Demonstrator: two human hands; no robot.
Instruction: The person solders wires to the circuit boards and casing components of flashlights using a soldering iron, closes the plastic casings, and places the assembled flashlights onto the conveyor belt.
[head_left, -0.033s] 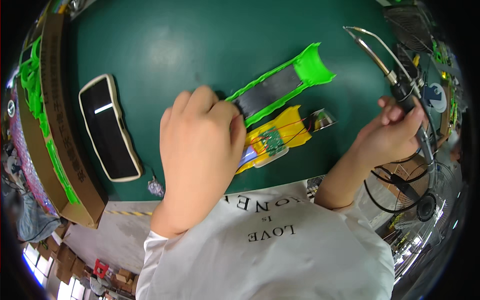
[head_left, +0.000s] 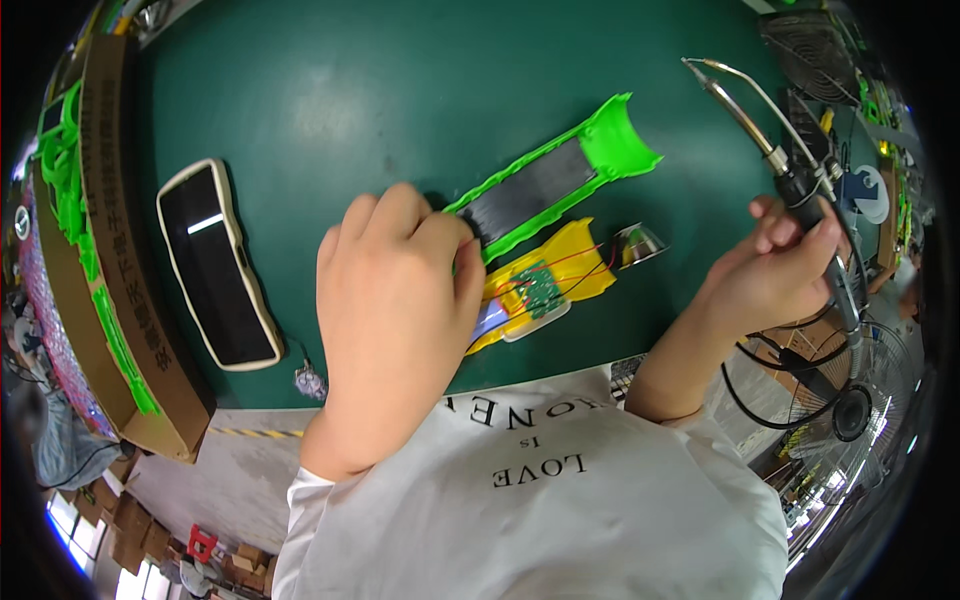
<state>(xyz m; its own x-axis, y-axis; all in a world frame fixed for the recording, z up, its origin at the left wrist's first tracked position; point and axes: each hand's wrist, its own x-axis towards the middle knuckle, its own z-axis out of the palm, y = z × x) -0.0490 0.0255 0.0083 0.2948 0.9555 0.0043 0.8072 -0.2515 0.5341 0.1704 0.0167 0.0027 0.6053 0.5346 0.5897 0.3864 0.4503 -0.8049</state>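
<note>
Head view, both bare hands at a green work surface [head_left: 330,90]. Against the earlier frame: hand poses match. Phone, shells and box edge all sit slightly lower in view, the shells also a touch further left; layout among them looks unchanged.

Left hand [head_left: 395,275]: fingers curled down at the left end of a bright green shell [head_left: 615,140]; fingertips hidden, so cannot tell whether it grips. Shell lies slanted on the surface, hollow side up, dark panel inside. Right hand [head_left: 775,265]: closed around the dark handle of a soldering iron [head_left: 795,185], tip pointing up and left, well apart from the shells.

Just below the green shell: yellow shell [head_left: 572,248] with circuit board [head_left: 538,290], red and black wires, and a shiny metal cup [head_left: 635,247] beside its right end.

Surface, left: phone [head_left: 220,265] in pale case, small charm [head_left: 310,380] near its lower corner. Cardboard box [head_left: 125,250] along the left edge holds green parts [head_left: 65,185].

Room: standing fan [head_left: 852,412] lower right; cartons [head_left: 130,525] and a red object [head_left: 203,543] lower left; yellow-black floor stripe [head_left: 255,432] beyond the surface edge.
</note>
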